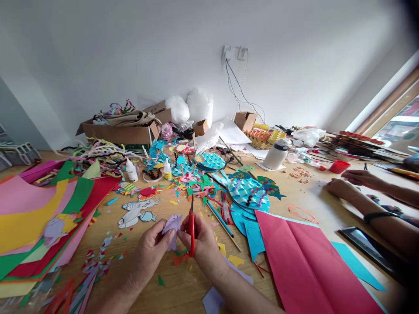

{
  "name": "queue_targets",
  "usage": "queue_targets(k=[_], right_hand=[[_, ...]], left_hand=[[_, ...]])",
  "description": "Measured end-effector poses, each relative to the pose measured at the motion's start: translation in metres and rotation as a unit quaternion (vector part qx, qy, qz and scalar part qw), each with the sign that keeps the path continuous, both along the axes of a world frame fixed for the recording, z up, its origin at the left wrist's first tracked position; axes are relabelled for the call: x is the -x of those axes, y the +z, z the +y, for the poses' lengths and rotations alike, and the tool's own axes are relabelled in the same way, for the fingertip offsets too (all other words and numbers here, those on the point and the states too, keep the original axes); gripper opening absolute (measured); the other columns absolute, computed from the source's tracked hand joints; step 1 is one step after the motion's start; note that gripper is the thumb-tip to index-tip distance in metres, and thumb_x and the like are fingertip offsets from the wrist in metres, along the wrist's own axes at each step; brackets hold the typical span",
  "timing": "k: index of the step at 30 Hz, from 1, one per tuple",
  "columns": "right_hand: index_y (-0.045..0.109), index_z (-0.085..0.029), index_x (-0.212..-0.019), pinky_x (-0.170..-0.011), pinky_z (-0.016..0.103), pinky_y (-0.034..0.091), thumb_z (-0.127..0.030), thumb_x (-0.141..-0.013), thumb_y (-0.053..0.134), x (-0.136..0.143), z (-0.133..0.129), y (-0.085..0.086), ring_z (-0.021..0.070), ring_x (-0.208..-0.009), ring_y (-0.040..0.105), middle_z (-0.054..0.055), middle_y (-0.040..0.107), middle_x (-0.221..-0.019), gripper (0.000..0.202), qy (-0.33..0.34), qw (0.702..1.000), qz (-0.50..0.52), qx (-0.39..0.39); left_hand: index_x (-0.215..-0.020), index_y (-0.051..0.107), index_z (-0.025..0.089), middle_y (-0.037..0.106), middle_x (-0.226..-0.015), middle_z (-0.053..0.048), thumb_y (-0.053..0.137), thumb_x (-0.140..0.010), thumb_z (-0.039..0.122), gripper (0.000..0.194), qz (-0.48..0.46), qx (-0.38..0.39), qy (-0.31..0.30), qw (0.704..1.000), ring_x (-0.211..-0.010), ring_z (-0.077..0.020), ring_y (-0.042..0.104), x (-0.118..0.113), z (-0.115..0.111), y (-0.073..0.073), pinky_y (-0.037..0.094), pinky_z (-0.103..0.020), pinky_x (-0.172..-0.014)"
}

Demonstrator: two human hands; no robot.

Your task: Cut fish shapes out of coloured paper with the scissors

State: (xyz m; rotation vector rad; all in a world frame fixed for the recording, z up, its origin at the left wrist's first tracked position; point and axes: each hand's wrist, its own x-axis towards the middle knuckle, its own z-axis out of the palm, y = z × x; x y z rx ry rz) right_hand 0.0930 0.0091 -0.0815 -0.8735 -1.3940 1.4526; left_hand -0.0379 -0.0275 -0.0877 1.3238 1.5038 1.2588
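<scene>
Left hand: the left hand (150,244) pinches a purple paper piece (172,229) between thumb and fingers, just left of the scissors.
Right hand: the right hand (203,240) grips the scissors (191,235) by their red handles, the blades pointing away from the person.
Purple paper: raised above the wooden table (178,285) and bearing thin dark drawn lines, it sits beside the scissors' handles; whether the right thumb touches it cannot be told.
Paper fish: grey cut-out fish (131,216) lie flat to the left of the scissors.
Coloured sheets: a layered stack (29,192) spreads far left of the scissors, with a pale purple fish (54,229) on top.
Glue: two white bottles, one (131,171) plain and one (167,170) with a yellow label, stand upright beyond the scissors, to their left.
Scraps: bright paper bits (200,185) are strewn just beyond the scissors' tips.
Woven blue disc: the disc (244,192) lies right of the scissors, past a blue pencil (220,218).
Red sheet: a large creased sheet (310,261) stretches right of the scissors.
Co-worker: another person's hands (340,187) work well right of the scissors, near a phone (363,244).
</scene>
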Motion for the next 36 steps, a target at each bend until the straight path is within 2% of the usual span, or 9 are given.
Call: queue_targets(k=[5,11,17,20,23,27,32,36], right_hand=[[0.047,-0.019,-0.068,-0.054,0.024,0.037,-0.029,-0.062,0.069,-0.007,0.005,0.0,0.0129,-0.058,0.046,-0.003,0.05,-0.063,0.026,-0.007,0.999,-0.034,0.009],[0.049,-0.019,-0.071,-0.053,0.024,0.036,-0.032,-0.066,0.067,-0.012,0.006,-0.001,0.0119,-0.058,0.046,-0.001,0.053,-0.067,0.023,0.005,0.999,-0.033,0.019],[0.048,-0.019,-0.069,-0.053,0.023,0.035,-0.029,-0.059,0.072,-0.009,0.002,0.005,0.011,-0.057,0.045,-0.003,0.053,-0.065,0.027,0.026,0.999,-0.007,0.025],[0.048,-0.019,-0.068,-0.052,0.022,0.034,-0.027,-0.057,0.072,-0.007,0.001,0.006,0.0099,-0.054,0.044,-0.005,0.05,-0.063,0.028,0.033,0.999,0.006,0.03],[0.047,-0.019,-0.068,-0.051,0.021,0.033,-0.026,-0.057,0.072,-0.006,0.001,0.005,0.0092,-0.053,0.042,-0.006,0.048,-0.061,0.028,0.035,0.999,0.01,0.025],[0.045,-0.019,-0.066,-0.052,0.021,0.033,-0.026,-0.056,0.072,-0.005,0.0,0.008,0.0086,-0.053,0.041,-0.006,0.047,-0.061,0.03,0.043,0.999,0.021,0.02],[0.043,-0.019,-0.065,-0.051,0.021,0.033,-0.027,-0.056,0.072,-0.005,0.001,0.013,0.0085,-0.053,0.041,-0.007,0.047,-0.06,0.032,0.047,0.998,0.027,0.01],[0.046,-0.019,-0.07,-0.051,0.021,0.033,-0.03,-0.06,0.07,-0.009,0.002,0.015,0.0086,-0.053,0.041,-0.007,0.046,-0.061,0.028,0.04,0.999,0.024,0.002]], left_hand=[[-0.065,0.056,0.022,0.051,-0.056,0.004,0.054,-0.075,0.035,0.017,-0.006,0.008,0.016,1.0,-0.071,-0.0197,0.055,0.001,0.0,-0.004,0.045,-0.026,-0.066],[-0.066,0.055,0.023,0.056,-0.061,0.003,0.057,-0.073,0.034,0.014,-0.031,0.017,0.049,0.998,-0.076,-0.0209,0.057,-0.001,0.001,-0.003,0.046,-0.028,-0.07],[-0.063,0.053,0.021,0.053,-0.058,0.005,0.054,-0.075,0.035,0.018,-0.009,0.007,0.012,1.0,-0.063,-0.0165,0.053,-0.003,0.0,-0.002,0.043,-0.025,-0.061],[-0.065,0.055,0.021,0.055,-0.061,0.004,0.054,-0.075,0.035,0.018,-0.004,0.003,0.0,1.0,-0.063,-0.0165,0.052,-0.005,-0.002,-0.001,0.043,-0.024,-0.06],[-0.073,0.059,0.02,0.056,-0.063,0.003,0.055,-0.075,0.036,0.017,0.003,0.004,-0.008,1.0,-0.065,-0.017,0.052,-0.005,-0.005,0.004,0.042,-0.024,-0.059],[-0.077,0.062,0.018,0.053,-0.06,0.004,0.06,-0.071,0.034,0.017,-0.028,0.017,-0.034,0.999,-0.057,-0.0149,0.047,-0.003,-0.003,0.011,0.038,-0.024,-0.053],[-0.081,0.067,0.017,0.062,-0.068,0.003,0.065,-0.065,0.027,0.018,-0.065,0.021,-0.048,0.997,-0.065,-0.016,0.052,-0.001,0.005,0.024,0.04,-0.024,-0.058],[-0.077,0.067,0.016,0.062,-0.065,0.003,0.066,-0.066,0.026,0.015,-0.119,0.011,-0.027,0.992,-0.062,-0.0138,0.052,-0.003,0.007,0.038,0.041,-0.023,-0.058]])
